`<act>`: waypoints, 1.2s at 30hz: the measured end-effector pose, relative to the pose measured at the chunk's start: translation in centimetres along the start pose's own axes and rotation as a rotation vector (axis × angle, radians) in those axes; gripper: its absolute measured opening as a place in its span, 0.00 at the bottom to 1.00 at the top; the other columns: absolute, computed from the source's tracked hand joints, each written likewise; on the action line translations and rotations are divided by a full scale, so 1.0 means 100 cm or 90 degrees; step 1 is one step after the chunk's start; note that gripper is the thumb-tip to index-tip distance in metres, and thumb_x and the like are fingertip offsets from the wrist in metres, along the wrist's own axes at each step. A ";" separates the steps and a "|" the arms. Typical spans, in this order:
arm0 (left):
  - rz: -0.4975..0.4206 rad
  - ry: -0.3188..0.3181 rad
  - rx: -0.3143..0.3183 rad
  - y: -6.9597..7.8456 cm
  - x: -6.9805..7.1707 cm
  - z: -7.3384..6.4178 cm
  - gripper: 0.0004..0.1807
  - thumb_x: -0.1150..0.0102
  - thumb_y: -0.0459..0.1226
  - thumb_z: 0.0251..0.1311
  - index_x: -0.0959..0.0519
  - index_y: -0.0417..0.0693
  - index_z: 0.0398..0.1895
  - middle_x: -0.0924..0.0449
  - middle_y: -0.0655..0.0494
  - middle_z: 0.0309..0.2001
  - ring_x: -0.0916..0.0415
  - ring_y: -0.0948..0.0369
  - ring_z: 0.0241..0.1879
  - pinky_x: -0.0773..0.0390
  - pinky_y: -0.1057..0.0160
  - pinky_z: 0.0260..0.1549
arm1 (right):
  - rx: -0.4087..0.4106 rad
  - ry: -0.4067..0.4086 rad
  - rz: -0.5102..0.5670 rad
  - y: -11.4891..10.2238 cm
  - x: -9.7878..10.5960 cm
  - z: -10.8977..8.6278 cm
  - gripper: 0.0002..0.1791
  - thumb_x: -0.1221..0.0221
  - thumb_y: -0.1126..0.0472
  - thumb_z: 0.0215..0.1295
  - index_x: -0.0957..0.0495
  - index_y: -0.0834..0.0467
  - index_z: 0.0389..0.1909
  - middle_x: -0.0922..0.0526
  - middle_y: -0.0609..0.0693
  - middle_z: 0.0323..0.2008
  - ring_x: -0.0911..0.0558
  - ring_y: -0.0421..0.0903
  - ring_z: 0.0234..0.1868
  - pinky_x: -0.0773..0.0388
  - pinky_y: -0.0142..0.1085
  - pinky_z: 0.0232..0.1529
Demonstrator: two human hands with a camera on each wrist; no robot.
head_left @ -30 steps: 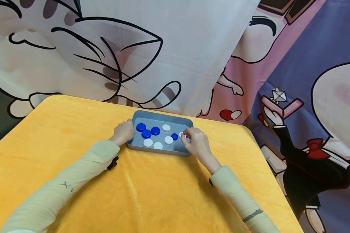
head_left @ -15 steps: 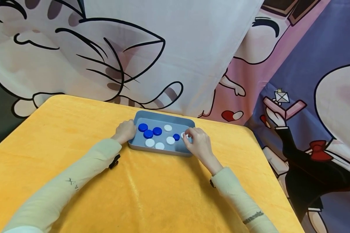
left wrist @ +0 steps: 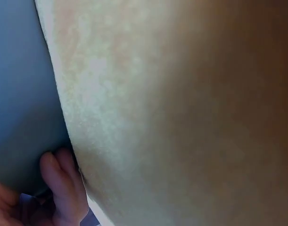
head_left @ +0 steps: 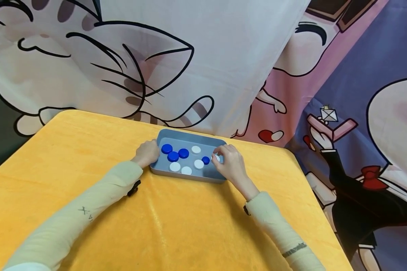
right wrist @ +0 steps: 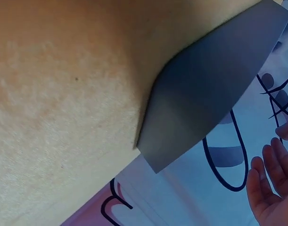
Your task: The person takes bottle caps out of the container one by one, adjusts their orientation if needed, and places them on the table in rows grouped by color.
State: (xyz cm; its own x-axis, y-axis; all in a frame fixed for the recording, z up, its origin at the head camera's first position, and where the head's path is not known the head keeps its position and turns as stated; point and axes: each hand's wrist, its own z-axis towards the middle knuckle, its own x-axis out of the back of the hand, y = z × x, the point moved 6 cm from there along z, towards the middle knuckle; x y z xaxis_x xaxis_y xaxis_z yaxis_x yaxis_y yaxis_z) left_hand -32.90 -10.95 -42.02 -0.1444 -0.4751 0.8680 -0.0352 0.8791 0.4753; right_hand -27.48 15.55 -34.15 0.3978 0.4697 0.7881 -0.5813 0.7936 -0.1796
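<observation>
A shallow grey-blue tray [head_left: 190, 136] lies on the table with round, flat, cap-like discs in it. My left hand [head_left: 146, 153] grips the tray's left end; in the left wrist view its curled fingers [left wrist: 59, 181] lie against the tray wall [left wrist: 23, 89]. Over the right end is my right hand [head_left: 231, 164], thumb and forefinger bent toward each other, with a white disc [head_left: 217, 158] partly visible between them. In the right wrist view its fingers [right wrist: 262, 188] look loose and apart. Left of that disc sits a small blue disc [head_left: 205, 160].
Blue discs [head_left: 173, 156] cluster at the tray's left, with white discs [head_left: 198, 164] at the middle and front. Yellow cloth [head_left: 176, 218] covers the table. A printed cartoon curtain [head_left: 224, 67] hangs close behind the tray.
The whole view shifts slightly. My right hand rises a little at the tray's right end; the left hand keeps its grip and the other discs keep their places.
</observation>
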 end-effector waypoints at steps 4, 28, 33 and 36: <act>0.002 0.004 0.001 0.000 0.000 -0.001 0.21 0.62 0.34 0.69 0.33 0.27 0.58 0.22 0.31 0.47 0.21 0.43 0.43 0.20 0.46 0.42 | -0.007 -0.017 0.001 0.000 -0.002 0.005 0.05 0.36 0.60 0.57 0.18 0.58 0.31 0.17 0.52 0.28 0.22 0.47 0.32 0.23 0.39 0.32; 0.015 -0.001 0.020 -0.002 -0.003 0.001 0.20 0.62 0.33 0.69 0.33 0.28 0.59 0.22 0.31 0.48 0.21 0.43 0.45 0.21 0.45 0.46 | -0.100 -0.116 0.107 0.005 -0.012 0.046 0.08 0.35 0.60 0.57 0.17 0.60 0.35 0.14 0.54 0.33 0.17 0.48 0.35 0.18 0.40 0.40; 0.018 0.003 0.016 0.000 -0.002 0.000 0.20 0.62 0.33 0.69 0.33 0.27 0.57 0.22 0.31 0.47 0.21 0.42 0.45 0.20 0.45 0.45 | -0.103 -0.139 0.104 0.003 -0.019 0.051 0.08 0.35 0.59 0.57 0.16 0.60 0.34 0.13 0.53 0.32 0.17 0.47 0.34 0.18 0.39 0.40; 0.016 0.002 0.016 0.000 -0.001 -0.001 0.20 0.62 0.33 0.69 0.33 0.27 0.58 0.23 0.31 0.48 0.21 0.42 0.45 0.20 0.45 0.45 | -0.104 -0.153 0.107 0.001 -0.022 0.055 0.08 0.35 0.59 0.57 0.16 0.60 0.34 0.13 0.53 0.32 0.16 0.48 0.34 0.18 0.38 0.39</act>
State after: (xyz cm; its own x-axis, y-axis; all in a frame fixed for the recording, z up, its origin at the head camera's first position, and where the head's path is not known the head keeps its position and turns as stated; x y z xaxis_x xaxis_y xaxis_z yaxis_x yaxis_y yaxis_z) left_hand -32.83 -10.88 -42.11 -0.1423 -0.4526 0.8803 -0.0567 0.8916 0.4492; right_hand -32.30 12.50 -32.71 0.1160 0.5109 0.8518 -0.4953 0.7731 -0.3963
